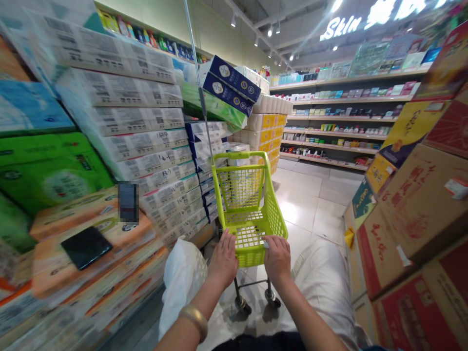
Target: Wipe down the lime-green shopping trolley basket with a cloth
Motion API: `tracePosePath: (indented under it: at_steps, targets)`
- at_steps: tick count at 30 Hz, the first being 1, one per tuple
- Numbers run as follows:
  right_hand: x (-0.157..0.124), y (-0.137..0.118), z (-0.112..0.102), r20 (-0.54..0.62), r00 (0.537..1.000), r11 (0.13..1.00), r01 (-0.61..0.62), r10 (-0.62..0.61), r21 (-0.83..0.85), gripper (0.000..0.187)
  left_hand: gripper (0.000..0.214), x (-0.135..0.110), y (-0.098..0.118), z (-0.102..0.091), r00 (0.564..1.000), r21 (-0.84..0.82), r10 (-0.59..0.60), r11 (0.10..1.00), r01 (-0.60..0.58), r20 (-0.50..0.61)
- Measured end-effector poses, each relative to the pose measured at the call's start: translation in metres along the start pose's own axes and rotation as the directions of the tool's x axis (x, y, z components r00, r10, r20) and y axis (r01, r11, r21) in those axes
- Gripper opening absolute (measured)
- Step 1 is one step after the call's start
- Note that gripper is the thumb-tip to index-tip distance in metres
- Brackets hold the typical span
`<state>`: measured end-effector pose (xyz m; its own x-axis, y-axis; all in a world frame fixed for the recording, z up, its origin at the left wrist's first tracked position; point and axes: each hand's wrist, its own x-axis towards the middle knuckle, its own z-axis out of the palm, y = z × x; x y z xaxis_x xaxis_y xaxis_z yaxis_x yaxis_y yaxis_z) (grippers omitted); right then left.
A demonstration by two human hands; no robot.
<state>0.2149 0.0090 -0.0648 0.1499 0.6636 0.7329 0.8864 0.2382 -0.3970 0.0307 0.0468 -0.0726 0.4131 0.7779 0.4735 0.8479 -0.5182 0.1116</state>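
Glossy floor tiles point(298, 195) carry a lime-green cart point(252, 257) of latticed plastic between two creased, pale-trousered knees point(323, 278). The left hand point(224, 256) and right hand point(278, 256) grip its near rim.

Wrapped packs point(149, 122) stand stacked left, cartons point(413, 200) right — and, beyond, stocked shelves point(340, 118).
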Motion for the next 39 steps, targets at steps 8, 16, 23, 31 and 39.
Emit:
tracePosePath:
  at_steps: [8, 16, 23, 31, 39]
  targets:
    - [0.001, -0.031, 0.008, 0.171, 0.970, 0.979, 0.151, -0.174, 0.135, 0.039, 0.059, -0.002, -0.004, -0.008, 1.000, 0.015, -0.003, 1.000, 0.003, 0.028]
    - [0.010, 0.029, -0.026, 0.168, 0.981, 0.995, 0.101, -0.102, 0.013, 0.030, 0.059, -0.003, 0.002, -0.007, 0.998, 0.019, 0.006, 1.000, -0.007, 0.065]
    - [0.001, 0.016, -0.031, 0.141, 0.988, 0.997, 0.059, -0.066, 0.051, 0.032, 0.065, -0.009, -0.005, -0.012, 0.997, -0.044, 0.065, 0.997, -0.063, 0.042]
    - [-0.006, -0.010, -0.020, 0.186, 0.971, 0.975, 0.114, -0.149, 0.189, 0.036, 0.065, -0.005, -0.048, -0.032, 0.991, 0.111, 0.095, 0.988, -0.105, 0.092]
    - [0.002, -0.021, -0.009, 0.225, 0.965, 0.884, 0.013, -0.133, 0.468, 0.044, 0.071, -0.007, -0.035, -0.032, 0.999, 0.149, -0.025, 0.988, 0.028, -0.022]
